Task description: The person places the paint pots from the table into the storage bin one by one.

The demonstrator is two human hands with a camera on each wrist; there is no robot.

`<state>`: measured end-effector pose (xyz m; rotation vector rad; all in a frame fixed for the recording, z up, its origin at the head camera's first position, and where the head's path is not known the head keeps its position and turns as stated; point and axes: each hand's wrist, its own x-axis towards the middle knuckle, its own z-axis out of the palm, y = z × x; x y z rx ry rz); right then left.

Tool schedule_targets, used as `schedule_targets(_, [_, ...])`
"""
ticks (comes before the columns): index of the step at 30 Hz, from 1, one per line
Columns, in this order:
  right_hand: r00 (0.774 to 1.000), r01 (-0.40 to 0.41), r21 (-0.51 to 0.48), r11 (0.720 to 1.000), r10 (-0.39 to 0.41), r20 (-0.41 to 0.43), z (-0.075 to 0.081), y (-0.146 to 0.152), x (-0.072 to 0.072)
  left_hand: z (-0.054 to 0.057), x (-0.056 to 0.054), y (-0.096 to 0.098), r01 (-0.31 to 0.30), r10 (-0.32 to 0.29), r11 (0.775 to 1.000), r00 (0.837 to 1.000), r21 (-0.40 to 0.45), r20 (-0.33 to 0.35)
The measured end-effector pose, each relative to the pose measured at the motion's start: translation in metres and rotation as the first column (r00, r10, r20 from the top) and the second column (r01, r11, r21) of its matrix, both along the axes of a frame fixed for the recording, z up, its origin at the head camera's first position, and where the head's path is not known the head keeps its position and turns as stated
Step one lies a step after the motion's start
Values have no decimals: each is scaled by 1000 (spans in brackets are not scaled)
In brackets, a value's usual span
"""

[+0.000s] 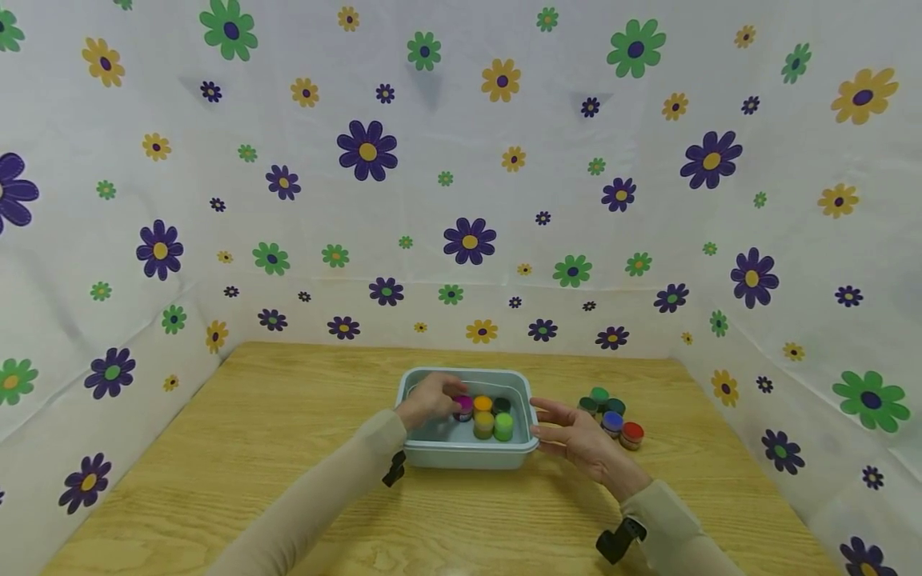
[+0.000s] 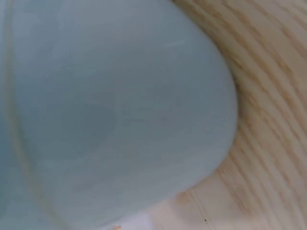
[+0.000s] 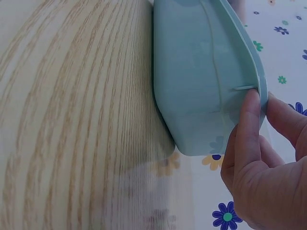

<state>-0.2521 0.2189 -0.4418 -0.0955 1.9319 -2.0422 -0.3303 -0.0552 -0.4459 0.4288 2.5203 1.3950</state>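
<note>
A light blue plastic tub (image 1: 464, 459) stands on the wooden table, also filling much of the left wrist view. My left hand (image 1: 429, 398) reaches over its left side and holds a small paint jar with a magenta lid (image 1: 463, 406) between thumb and fingers. Beside that jar in the tub are jars with an orange lid (image 1: 483, 405), a dark lid (image 1: 501, 406), a mustard lid (image 1: 483, 424) and a bright green lid (image 1: 503, 426). My right hand (image 3: 266, 177) pinches the tub's rim on the right side, thumb on one face and fingers on the other.
Right of the tub, past my right hand, several more jars cluster on the table (image 1: 324, 400), among them a red-lidded jar (image 1: 631, 434), a blue-lidded jar (image 1: 612, 422) and green-lidded ones. A white flowered cloth (image 1: 432, 208) hangs around the back and sides.
</note>
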Motion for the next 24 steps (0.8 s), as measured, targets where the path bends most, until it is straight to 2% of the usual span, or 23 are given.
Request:
schedule_targets(5, [1000,2,-2,1000,-2,3,0,0,0,6,1,-6,8,-7,1000,998,5,-70])
schedule_targets(7, [1000,2,-2,1000,-2,4,0,0,0,9,1,-8,-1,4,999,998,38,-69])
schedule_targets(11, [1000,3,-2,1000,-3,4,0,0,0,15,0,-12,-54,57,993,998,107,-23])
schedule_targets(14, [1000,2,-3,1000,-2,3,0,0,0,18,0,-15,-69,72,990,997,127,-15])
schedule_targets(19, [1000,6,1,1000,-6,4,0,0,1,27,4,-24,-63,70,991,996,119,-55])
schedule_targets(24, [1000,7,10,1000,-7,4,0,-1,0,32,8,-37,-93,105,988,990,127,-94])
